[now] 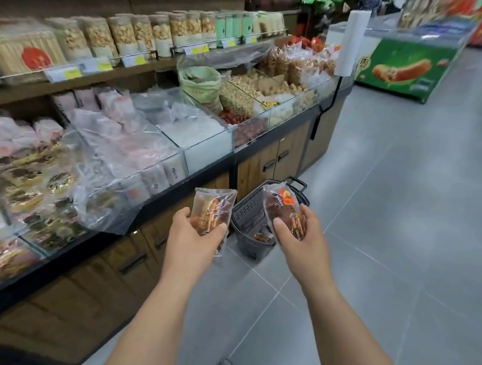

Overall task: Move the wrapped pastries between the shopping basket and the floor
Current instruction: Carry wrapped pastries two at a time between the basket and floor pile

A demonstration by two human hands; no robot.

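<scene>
Pastries filled both hands above the grey tiled floor (400, 218). The left hand (192, 232) gripped one wrapped pastry (213, 208), thumb on its near edge and fingers (221, 229) curled round the far edge. The right hand (301, 241) held a second wrapped pastry (284, 207), marked with an orange label, in much the same way, thumb across the front and fingers (306, 213) behind. Both packets hung over the dark plastic shopping basket (248, 210), which stood on the floor just beside the display bench (207, 163); at least one more packet (262, 236) lay in the basket's bottom. Each pastry looked light: a soft brown cake sealed in thin clear film, with loose crimped ends sticking out past the hand. The film was likely slick and crinkly, so a pinch on an empty end alone could slip or let the cake swing. A hold round the middle, across the cake itself, seemed the surer place. The cake would probably squash or crumble under a hard squeeze, so light pressure was called for, and setting it down rather than dropping it onto the tiles.
</scene>
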